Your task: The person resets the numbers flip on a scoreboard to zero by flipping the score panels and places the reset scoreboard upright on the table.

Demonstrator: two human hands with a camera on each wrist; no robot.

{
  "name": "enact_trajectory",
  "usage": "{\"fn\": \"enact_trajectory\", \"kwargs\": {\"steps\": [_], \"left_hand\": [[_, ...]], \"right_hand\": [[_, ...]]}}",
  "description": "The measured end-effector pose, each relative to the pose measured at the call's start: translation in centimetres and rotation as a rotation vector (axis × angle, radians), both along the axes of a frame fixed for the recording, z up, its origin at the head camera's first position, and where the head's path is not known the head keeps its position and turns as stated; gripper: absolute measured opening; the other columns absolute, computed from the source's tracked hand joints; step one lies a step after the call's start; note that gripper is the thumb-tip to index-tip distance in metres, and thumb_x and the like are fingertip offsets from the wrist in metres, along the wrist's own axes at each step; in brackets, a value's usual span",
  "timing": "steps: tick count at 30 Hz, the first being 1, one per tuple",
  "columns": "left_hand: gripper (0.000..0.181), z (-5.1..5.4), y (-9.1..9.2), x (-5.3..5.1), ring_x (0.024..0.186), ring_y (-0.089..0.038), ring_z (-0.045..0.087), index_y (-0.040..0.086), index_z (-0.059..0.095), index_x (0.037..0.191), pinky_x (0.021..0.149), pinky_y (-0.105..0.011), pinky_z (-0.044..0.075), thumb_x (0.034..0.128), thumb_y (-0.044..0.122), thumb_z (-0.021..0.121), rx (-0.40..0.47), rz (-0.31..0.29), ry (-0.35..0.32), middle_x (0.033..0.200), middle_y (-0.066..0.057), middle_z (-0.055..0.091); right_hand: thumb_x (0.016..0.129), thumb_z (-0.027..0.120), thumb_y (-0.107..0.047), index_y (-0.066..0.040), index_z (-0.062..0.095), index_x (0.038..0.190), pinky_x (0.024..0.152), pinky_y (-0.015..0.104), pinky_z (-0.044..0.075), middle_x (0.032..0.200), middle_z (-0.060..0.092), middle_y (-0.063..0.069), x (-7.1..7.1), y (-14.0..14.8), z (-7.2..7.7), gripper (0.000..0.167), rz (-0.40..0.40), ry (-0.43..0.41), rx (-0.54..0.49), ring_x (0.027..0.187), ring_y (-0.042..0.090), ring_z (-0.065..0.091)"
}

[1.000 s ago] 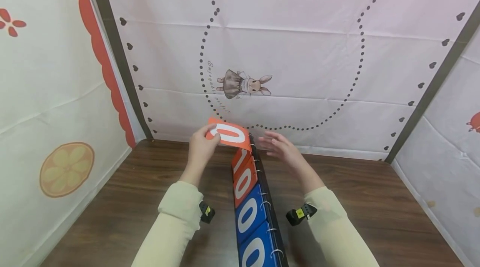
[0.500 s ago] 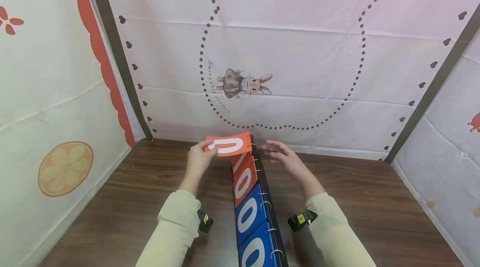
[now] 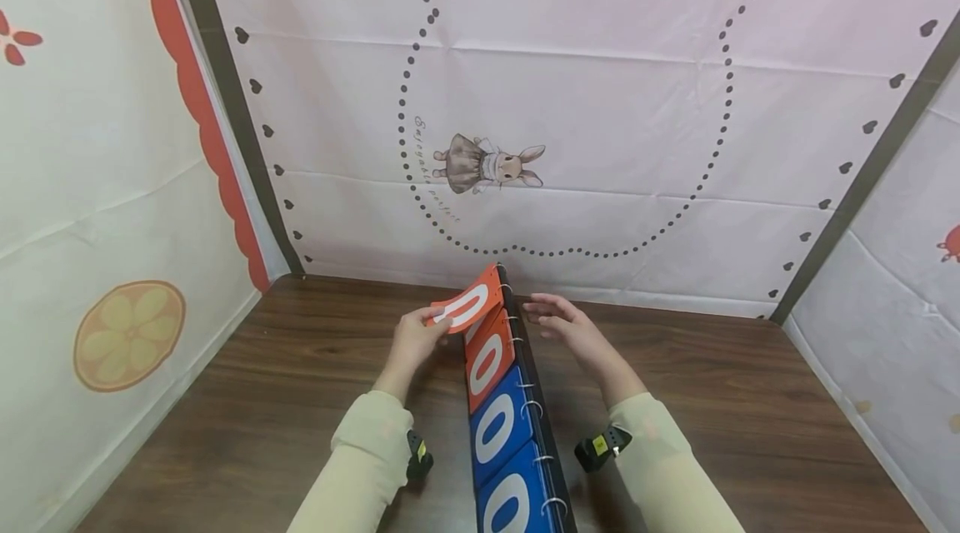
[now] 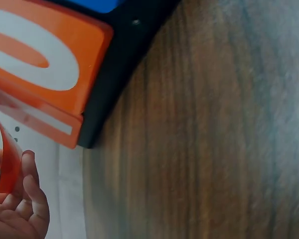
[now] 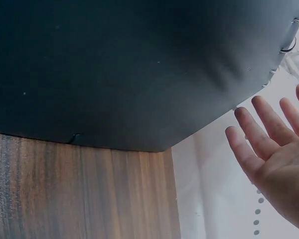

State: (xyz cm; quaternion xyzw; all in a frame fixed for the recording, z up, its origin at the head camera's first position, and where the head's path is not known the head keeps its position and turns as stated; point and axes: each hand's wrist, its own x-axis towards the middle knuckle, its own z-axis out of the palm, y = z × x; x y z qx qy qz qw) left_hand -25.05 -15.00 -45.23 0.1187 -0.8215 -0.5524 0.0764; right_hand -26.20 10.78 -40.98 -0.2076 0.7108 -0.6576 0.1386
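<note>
A flip scoreboard (image 3: 536, 412) with a black ringed spine stands on the table, red-orange number cards at its far end and blue ones nearer. My left hand (image 3: 414, 341) pinches the free edge of the farthest orange card (image 3: 486, 297), marked 0, which tilts out from the board. Part of a 1 card shows beneath it. In the left wrist view the pinched card bends between the thumb and fingers (image 4: 31, 181). My right hand (image 3: 573, 329) hovers at the board's other side, fingers extended, holding nothing; the right wrist view shows it apart from the black back panel (image 5: 114, 74).
The brown wood-grain table (image 3: 712, 416) extends on both sides of the scoreboard. A pale printed cloth (image 3: 600, 141) hangs behind it, and other cloth walls stand left and right. A black wrist camera (image 3: 420, 456) sits on the left sleeve, another (image 3: 602, 448) on the right.
My left hand has lowered the orange 0 card from raised to slanting down toward the board's face. The right hand has dropped slightly, staying beside the spine.
</note>
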Motion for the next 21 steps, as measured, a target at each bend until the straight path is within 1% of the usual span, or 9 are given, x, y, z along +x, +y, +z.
{"fn": "enact_trajectory", "kwargs": {"steps": [3, 5, 8, 9, 11, 13, 15, 18, 21], "left_hand": [[0.039, -0.4, 0.4, -0.1, 0.063, -0.018, 0.061, 0.003, 0.059, 0.123, 0.055, -0.023, 0.046, 0.0875, 0.02, 0.065, 0.006, -0.017, -0.019, 0.096, -0.014, 0.063], [0.039, -0.7, 0.7, -0.2, 0.063, -0.017, 0.06, 0.004, 0.058, 0.124, 0.055, -0.023, 0.046, 0.0886, 0.02, 0.063, 0.004, -0.029, -0.034, 0.099, -0.015, 0.062], [0.039, -1.2, 1.2, -0.4, 0.07, -0.02, 0.059, 0.005, 0.055, 0.126, 0.058, -0.026, 0.048, 0.0901, 0.021, 0.061, -0.022, -0.045, -0.056, 0.106, -0.017, 0.059], [0.04, -1.3, 1.4, -0.4, 0.074, -0.023, 0.059, 0.006, 0.055, 0.126, 0.06, -0.029, 0.05, 0.0902, 0.022, 0.061, -0.03, -0.049, -0.062, 0.109, -0.018, 0.058], [0.04, -1.5, 1.7, -0.5, 0.086, -0.027, 0.057, 0.006, 0.052, 0.127, 0.071, -0.036, 0.05, 0.0912, 0.023, 0.059, -0.066, -0.063, -0.066, 0.117, -0.02, 0.054], [0.04, -1.7, 2.1, -0.7, 0.099, -0.031, 0.054, 0.006, 0.051, 0.127, 0.084, -0.044, 0.046, 0.0921, 0.024, 0.057, -0.096, -0.074, -0.067, 0.125, -0.02, 0.051], [0.04, -1.9, 2.4, -0.8, 0.11, -0.034, 0.049, 0.005, 0.051, 0.127, 0.093, -0.05, 0.039, 0.0931, 0.025, 0.055, -0.112, -0.083, -0.068, 0.13, -0.021, 0.048], [0.039, -2.2, 2.9, -1.0, 0.116, -0.034, 0.046, 0.006, 0.05, 0.128, 0.098, -0.051, 0.034, 0.0943, 0.025, 0.053, -0.115, -0.09, -0.076, 0.132, -0.02, 0.047], [0.038, -2.4, 3.2, -1.1, 0.114, -0.033, 0.047, 0.007, 0.049, 0.129, 0.097, -0.051, 0.035, 0.0951, 0.025, 0.052, -0.102, -0.101, -0.09, 0.131, -0.02, 0.047]], "right_hand": [[0.095, 0.041, -0.005, 0.0, 0.037, 0.137, 0.101, 0.053, 0.03, 0.135, 0.042, 0.024, 0.0, 0.1, -0.2, 0.042, -0.01, -0.004, 0.01, 0.125, 0.036, 0.04], [0.095, 0.041, -0.005, -0.001, 0.038, 0.137, 0.101, 0.052, 0.031, 0.135, 0.042, 0.023, 0.0, 0.1, -0.3, 0.042, -0.016, -0.005, 0.022, 0.125, 0.035, 0.04], [0.096, 0.042, -0.006, -0.002, 0.039, 0.136, 0.101, 0.051, 0.031, 0.135, 0.044, 0.021, 0.0, 0.2, -0.4, 0.041, -0.029, -0.014, 0.035, 0.124, 0.033, 0.041], [0.096, 0.042, -0.007, -0.002, 0.039, 0.136, 0.101, 0.052, 0.031, 0.134, 0.044, 0.021, 0.0, 0.3, -0.5, 0.041, -0.032, -0.017, 0.039, 0.124, 0.033, 0.042], [0.096, 0.042, -0.007, -0.002, 0.039, 0.136, 0.101, 0.052, 0.031, 0.134, 0.045, 0.02, 0.0, 0.4, -0.6, 0.041, -0.036, -0.021, 0.04, 0.124, 0.034, 0.042], [0.095, 0.042, -0.007, -0.003, 0.039, 0.136, 0.101, 0.052, 0.031, 0.133, 0.046, 0.02, 0.0, 0.5, -0.7, 0.041, -0.042, -0.022, 0.044, 0.124, 0.034, 0.042], [0.095, 0.043, -0.008, -0.004, 0.041, 0.135, 0.1, 0.052, 0.032, 0.133, 0.047, 0.019, 0.1, 0.6, -0.8, 0.039, -0.05, -0.023, 0.049, 0.123, 0.034, 0.043], [0.096, 0.043, -0.009, -0.005, 0.041, 0.134, 0.1, 0.051, 0.034, 0.133, 0.046, 0.02, 0.3, 0.7, -1.0, 0.039, -0.055, -0.022, 0.055, 0.123, 0.034, 0.043], [0.096, 0.043, -0.009, -0.004, 0.04, 0.136, 0.1, 0.05, 0.034, 0.133, 0.046, 0.02, 0.5, 0.9, -1.1, 0.041, -0.055, -0.024, 0.055, 0.123, 0.033, 0.044]]}}
